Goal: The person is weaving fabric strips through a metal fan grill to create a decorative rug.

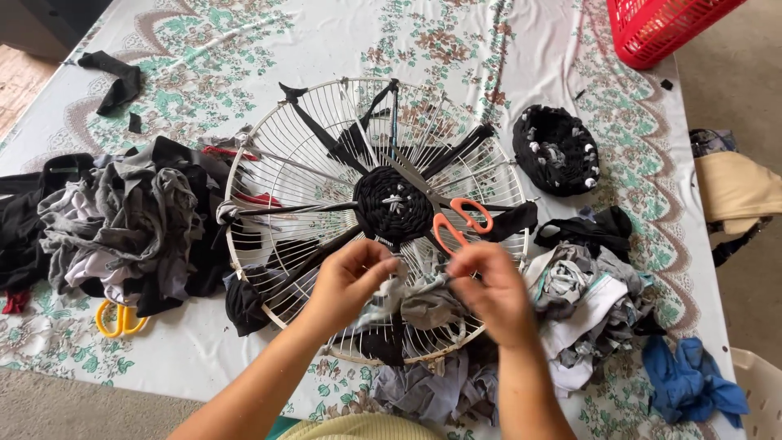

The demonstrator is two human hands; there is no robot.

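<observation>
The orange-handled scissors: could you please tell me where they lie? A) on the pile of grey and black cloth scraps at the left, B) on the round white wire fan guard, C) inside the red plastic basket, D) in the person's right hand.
B: the orange-handled scissors rest on the round white wire fan guard, beside its woven black centre and just beyond the right hand, which grips grey fabric instead.

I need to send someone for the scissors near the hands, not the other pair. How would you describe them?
Find the round white wire grille in the middle of the floral cloth. The orange-handled scissors lie on it, right of the black woven centre and just above the right hand. The other pair is yellow, beside the left-side fabric pile.
</observation>
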